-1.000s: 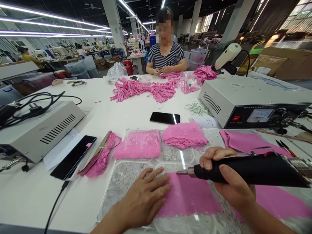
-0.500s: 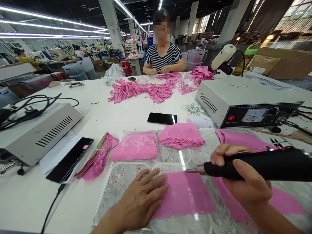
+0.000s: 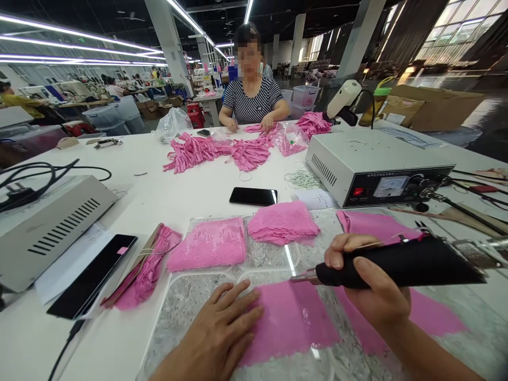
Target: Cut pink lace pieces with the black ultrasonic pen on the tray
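My left hand lies flat with fingers spread, its fingertips on the left edge of a pink fabric piece. That piece rests on a clear sheet over a grey speckled board. In my right hand is a black ultrasonic handpiece, held nearly level. Its metal tip is at the top edge of the pink piece; whether it touches, I cannot tell. Behind lie a folded pink lace stack and a second pink stack. More pink fabric is under and beyond my right forearm.
A grey generator box with a dial stands at the right, another grey box at the left. A phone, a black tablet, a tied pink bundle and pink strips are on the table. A co-worker sits opposite.
The whole view has shifted, so things sit further left in the picture. Both my hands and the tip keep about the same place on the fabric. The co-worker's hands have moved apart.
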Demonstrator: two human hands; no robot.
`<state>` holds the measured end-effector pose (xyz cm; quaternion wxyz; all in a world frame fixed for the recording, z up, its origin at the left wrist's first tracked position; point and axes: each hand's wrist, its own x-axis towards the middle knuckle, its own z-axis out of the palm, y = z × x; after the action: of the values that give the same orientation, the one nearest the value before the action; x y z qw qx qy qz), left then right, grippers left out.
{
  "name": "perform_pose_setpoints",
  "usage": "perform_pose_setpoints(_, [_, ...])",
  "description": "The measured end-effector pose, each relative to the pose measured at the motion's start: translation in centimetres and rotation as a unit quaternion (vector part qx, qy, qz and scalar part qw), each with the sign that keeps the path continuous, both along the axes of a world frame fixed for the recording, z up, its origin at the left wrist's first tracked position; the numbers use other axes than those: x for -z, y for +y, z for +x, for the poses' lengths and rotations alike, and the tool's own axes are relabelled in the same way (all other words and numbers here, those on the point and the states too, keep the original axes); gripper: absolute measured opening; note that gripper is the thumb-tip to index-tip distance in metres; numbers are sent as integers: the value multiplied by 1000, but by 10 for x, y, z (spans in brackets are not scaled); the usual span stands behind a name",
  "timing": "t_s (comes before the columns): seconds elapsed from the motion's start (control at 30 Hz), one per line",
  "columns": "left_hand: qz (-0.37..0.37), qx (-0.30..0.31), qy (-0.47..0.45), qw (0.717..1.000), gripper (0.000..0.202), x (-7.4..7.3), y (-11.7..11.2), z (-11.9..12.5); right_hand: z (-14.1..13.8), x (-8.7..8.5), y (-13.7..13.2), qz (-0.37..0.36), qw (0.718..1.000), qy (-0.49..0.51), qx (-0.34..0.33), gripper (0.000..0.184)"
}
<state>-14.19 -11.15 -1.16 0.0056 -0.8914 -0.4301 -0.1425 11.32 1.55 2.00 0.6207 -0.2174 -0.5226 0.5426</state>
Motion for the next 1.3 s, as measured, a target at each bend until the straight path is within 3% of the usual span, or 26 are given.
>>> perform_pose_setpoints(0.13, [15,5,-2,1000,42,2,0,-1,15,-9,6,-16,997,14,75,6])
perform_pose_setpoints(0.23, [21,5,14,1000,43,3,-1,-3,25,-7,8,-21,995,4,93,6])
perform_pose_setpoints(0.8, [59,10,34,998,39,-3,4,-2,23,4,8,-6,998,6,55,4])
perform_pose_setpoints(1.3, [9,-6,21,1000,45,-3,0,-2,40,-3,4,-12,1000,23,10,12])
